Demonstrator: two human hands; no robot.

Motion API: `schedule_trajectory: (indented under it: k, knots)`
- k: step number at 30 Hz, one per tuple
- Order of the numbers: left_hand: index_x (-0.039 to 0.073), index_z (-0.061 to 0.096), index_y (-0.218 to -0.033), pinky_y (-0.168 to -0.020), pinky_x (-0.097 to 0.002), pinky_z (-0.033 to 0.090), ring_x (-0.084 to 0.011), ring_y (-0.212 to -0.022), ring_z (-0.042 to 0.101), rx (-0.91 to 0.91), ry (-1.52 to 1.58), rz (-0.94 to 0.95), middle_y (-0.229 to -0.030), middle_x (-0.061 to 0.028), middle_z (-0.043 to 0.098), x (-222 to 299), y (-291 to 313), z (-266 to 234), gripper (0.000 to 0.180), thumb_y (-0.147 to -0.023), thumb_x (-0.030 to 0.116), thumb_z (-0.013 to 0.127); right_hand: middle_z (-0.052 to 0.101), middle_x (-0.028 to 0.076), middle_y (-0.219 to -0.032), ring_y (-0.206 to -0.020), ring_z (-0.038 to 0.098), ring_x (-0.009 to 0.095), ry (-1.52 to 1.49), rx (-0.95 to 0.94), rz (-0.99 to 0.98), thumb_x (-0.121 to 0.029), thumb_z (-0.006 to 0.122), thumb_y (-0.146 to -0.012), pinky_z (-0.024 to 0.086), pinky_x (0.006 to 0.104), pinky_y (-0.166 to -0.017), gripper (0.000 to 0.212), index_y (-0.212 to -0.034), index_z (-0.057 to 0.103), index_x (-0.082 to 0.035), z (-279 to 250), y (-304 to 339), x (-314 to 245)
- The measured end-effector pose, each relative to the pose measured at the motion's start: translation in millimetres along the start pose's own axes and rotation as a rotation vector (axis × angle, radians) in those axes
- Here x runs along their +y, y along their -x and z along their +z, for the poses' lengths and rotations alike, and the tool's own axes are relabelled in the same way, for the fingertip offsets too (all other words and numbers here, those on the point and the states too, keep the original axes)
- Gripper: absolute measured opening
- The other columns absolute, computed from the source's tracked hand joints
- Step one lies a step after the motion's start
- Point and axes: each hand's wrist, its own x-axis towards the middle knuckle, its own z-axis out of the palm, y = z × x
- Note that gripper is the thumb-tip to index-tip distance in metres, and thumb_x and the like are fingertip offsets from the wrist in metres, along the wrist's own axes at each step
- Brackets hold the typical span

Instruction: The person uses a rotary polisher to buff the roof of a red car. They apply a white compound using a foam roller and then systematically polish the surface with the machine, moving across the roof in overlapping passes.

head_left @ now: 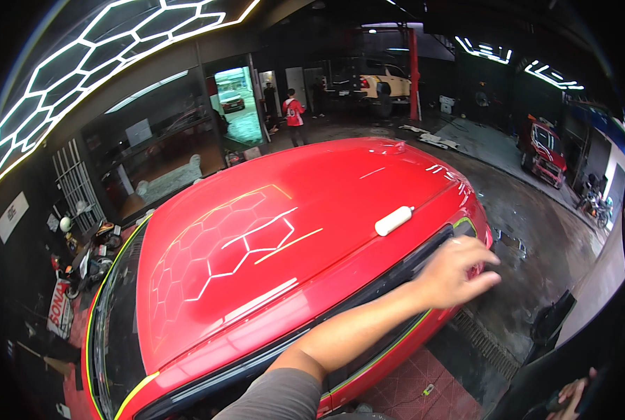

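My left hand [459, 269] reaches out over the near side of a red car's roof [326, 189], with its fingers bent and its thumb apart. Nothing shows in its grasp. Close to it, a white bottle [394, 221] lies on its side on the roof. My right hand [571, 400] is at the lower right rim of the picture, partly cut off and dim. Its fingers curl round something dark that I cannot make out. Yellow-green tape [137, 395] runs along the car's window and windshield edges.
A person in a red top [293, 112] stands beyond the car. Farther back are a tan pickup [382, 80] and a red post [414, 73]. Another red vehicle [543, 150] and motorcycles [594, 199] stand at right. A floor drain grate [487, 343] runs beside the car.
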Motion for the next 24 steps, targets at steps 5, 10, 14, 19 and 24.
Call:
schedule_trajectory:
  k: [5, 10, 14, 19, 24]
  knots:
    - [-0.003, 0.055, -0.146, -0.107, -0.0431, 0.051, -0.0351, -0.124, 0.065, -0.293, 0.393, -0.029, -0.131, -0.0226, 0.066, 96, -48, 17, 0.08, -0.085, 0.037, 0.088, 0.052, 0.004, -0.074, -0.058, 0.05, 0.013, -0.532, -0.441, 0.157, -0.047, 0.049, -0.108, 0.044, 0.0272, -0.058, 0.063, -0.139, 0.055, 0.008, 62, 14, 25]
    - [-0.001, 0.025, -0.165, -0.121, -0.0448, 0.041, -0.0322, -0.143, 0.052, -0.147, 0.915, -0.333, -0.154, -0.0244, 0.05, 117, -38, 16, 0.112, -0.084, 0.041, 0.09, 0.057, 0.01, -0.067, -0.046, 0.052, 0.018, -0.611, -0.671, 0.516, -0.075, 0.044, -0.097, 0.049, 0.0305, -0.047, 0.088, -0.122, 0.054, 0.009, 121, 52, 53]
    - [0.001, 0.042, -0.156, -0.113, -0.0425, 0.05, -0.0243, -0.132, 0.06, 0.077, 1.049, -0.516, -0.14, -0.0149, 0.061, 94, -3, -8, 0.091, -0.086, 0.034, 0.089, 0.063, 0.012, -0.07, -0.051, 0.059, 0.017, -0.421, -0.95, 0.578, -0.069, 0.056, -0.095, 0.05, 0.0304, -0.049, 0.08, -0.118, 0.058, 0.009, 157, 73, 64]
    - [0.001, 0.049, -0.15, -0.108, -0.0485, 0.056, -0.0284, -0.125, 0.067, 0.473, 1.049, -0.639, -0.135, -0.0175, 0.065, 83, 97, -38, 0.082, -0.085, 0.033, 0.087, 0.066, 0.011, -0.074, -0.058, 0.063, 0.016, -0.299, -1.437, 0.742, -0.061, 0.053, -0.103, 0.052, 0.0309, -0.055, 0.066, -0.103, 0.064, 0.003, 193, 90, 81]
    - [0.0, 0.053, -0.142, -0.1, -0.0474, 0.061, -0.0285, -0.116, 0.07, 0.768, 1.05, -0.751, -0.128, -0.0188, 0.068, 75, 171, -50, 0.069, -0.09, 0.033, 0.083, 0.065, 0.011, -0.073, -0.056, 0.061, 0.015, -0.212, -1.652, 1.044, -0.057, 0.044, -0.112, 0.052, 0.031, -0.055, 0.064, -0.109, 0.066, 0.003, 223, 114, 80]
